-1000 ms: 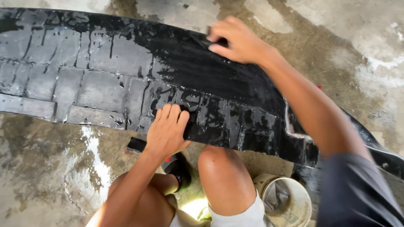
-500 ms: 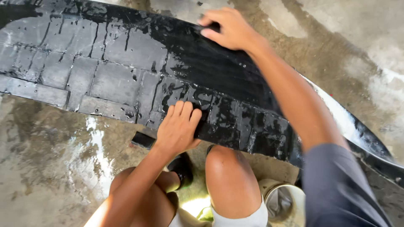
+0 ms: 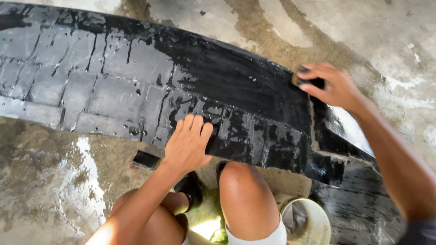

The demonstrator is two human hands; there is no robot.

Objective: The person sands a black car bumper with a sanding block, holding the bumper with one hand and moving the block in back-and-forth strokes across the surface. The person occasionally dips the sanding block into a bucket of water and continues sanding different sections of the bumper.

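Note:
A long black car bumper panel lies across wet concrete, its left part grey and dull, its right part wet and glossy. My left hand rests flat, fingers together, on the panel's near edge. My right hand grips a small dark sanding pad against the panel's far right edge. My bare knees are just below the panel.
A white plastic bucket stands at the lower right beside my knee. Black sandals are on my feet. The concrete floor around is wet with puddles. A small dark tab sticks out under the panel.
My right hand has slid with the pad from the panel's upper middle toward its right end. The view has moved closer. The left hand has stayed pressed on the near edge.

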